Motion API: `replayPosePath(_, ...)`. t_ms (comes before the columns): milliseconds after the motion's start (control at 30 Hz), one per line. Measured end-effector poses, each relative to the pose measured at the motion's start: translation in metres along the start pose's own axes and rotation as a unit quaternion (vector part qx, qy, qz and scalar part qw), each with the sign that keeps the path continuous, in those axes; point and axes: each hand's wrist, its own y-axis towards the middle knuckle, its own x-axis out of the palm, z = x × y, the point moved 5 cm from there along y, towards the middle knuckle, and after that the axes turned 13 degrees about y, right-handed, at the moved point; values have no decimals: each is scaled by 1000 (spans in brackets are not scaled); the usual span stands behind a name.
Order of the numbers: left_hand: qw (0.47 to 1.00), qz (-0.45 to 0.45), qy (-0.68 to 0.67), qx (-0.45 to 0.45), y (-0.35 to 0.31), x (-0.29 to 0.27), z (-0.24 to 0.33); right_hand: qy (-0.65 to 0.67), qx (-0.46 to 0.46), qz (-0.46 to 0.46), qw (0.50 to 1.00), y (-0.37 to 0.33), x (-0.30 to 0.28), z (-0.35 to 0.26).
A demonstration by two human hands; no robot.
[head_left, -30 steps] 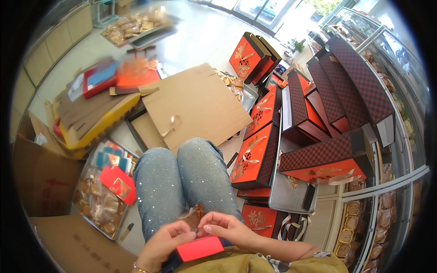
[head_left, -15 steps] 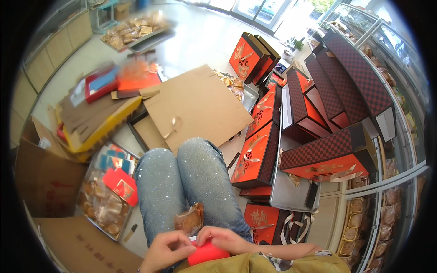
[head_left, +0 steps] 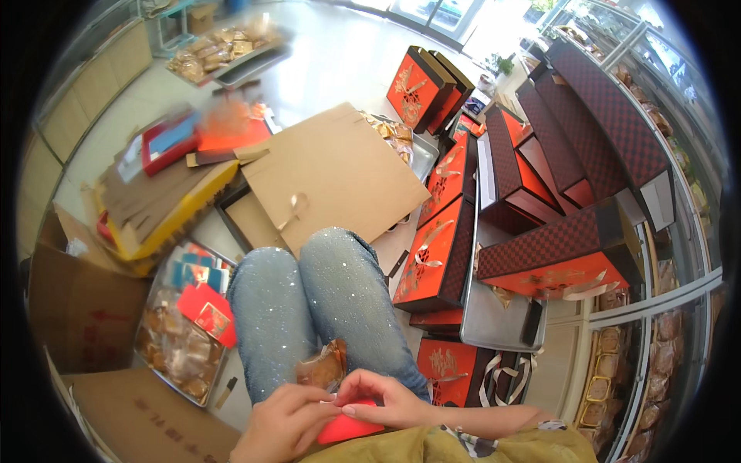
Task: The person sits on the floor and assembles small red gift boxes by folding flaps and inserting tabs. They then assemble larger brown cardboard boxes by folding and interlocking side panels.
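Observation:
Both my hands are together low over my lap on a bright red paper piece (head_left: 349, 429), whose exact shape is partly hidden by the fingers. My left hand (head_left: 287, 417) is closed at its left edge. My right hand (head_left: 373, 397) pinches it from above and the right, and the fingertips of the two hands meet. Just beyond them, a plastic-wrapped brown pastry (head_left: 323, 367) lies between my thighs. To the left stands a metal tray (head_left: 202, 400) with wrapped pastries (head_left: 174, 347), red cards (head_left: 208, 312) and blue packets (head_left: 197, 270).
A big cardboard sheet (head_left: 332, 177) lies ahead of my knees. Orange gift boxes (head_left: 432, 262) and checkered boxes (head_left: 556, 243) crowd the right, around a metal tray (head_left: 486, 328). Cartons (head_left: 85, 309) stand at left, flattened cardboard (head_left: 162, 193) farther off. Glass shelving (head_left: 617, 305) lines the right.
My left hand has shifted slightly right and up, its fingers now closing in beside the right hand's. The red paper piece stays in my hands; the view has tilted a little.

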Motion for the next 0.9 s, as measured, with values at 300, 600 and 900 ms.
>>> replayPosePath(300,981,6,194,6,3,-4,-4,-349,-187,28,918,60,-57,-29)
replayPosePath(600,860,341,-283,-253,-53,-52,-134,-670,-197,-2,715,64,-17,5)
replayPosePath(900,746,322,-507,-288,-25,5,-164,-330,-36,8,943,61,-23,-18)
